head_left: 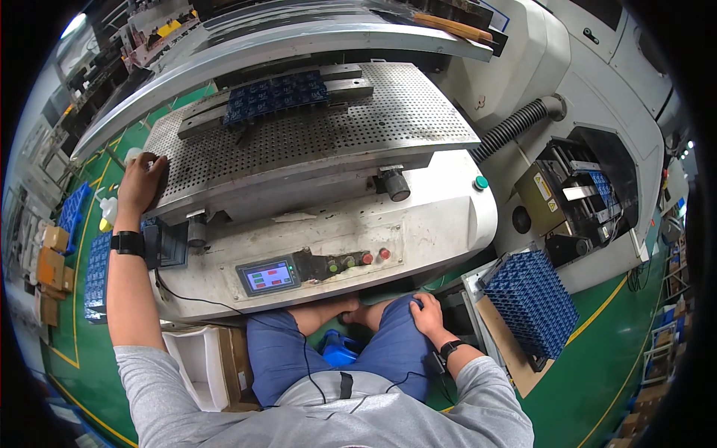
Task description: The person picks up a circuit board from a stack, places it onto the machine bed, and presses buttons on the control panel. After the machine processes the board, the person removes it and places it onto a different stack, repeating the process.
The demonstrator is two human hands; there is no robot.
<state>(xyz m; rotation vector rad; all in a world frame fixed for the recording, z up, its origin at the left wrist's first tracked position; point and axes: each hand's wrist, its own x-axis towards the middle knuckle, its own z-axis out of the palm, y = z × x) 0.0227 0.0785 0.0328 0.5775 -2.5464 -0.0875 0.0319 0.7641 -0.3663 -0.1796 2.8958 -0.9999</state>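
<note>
My left hand (140,183) is at the left edge of a perforated metal plate (314,149), its fingers bent over the rim. A small white object (133,154) shows just beyond those fingers. Across the plate's far part lie metal bars (205,119), with a blue grid-like moulded part (276,97) on them. My right hand (429,316) lies flat on my right knee, holding nothing, with its fingers stretched out.
Below the plate, the white machine front carries a touchscreen (269,276) and red and green buttons (367,258). A stack of blue grid parts (532,302) stands at right beside cardboard. A white bin (190,366) is by my left leg. A metal beam (299,41) crosses beyond the plate.
</note>
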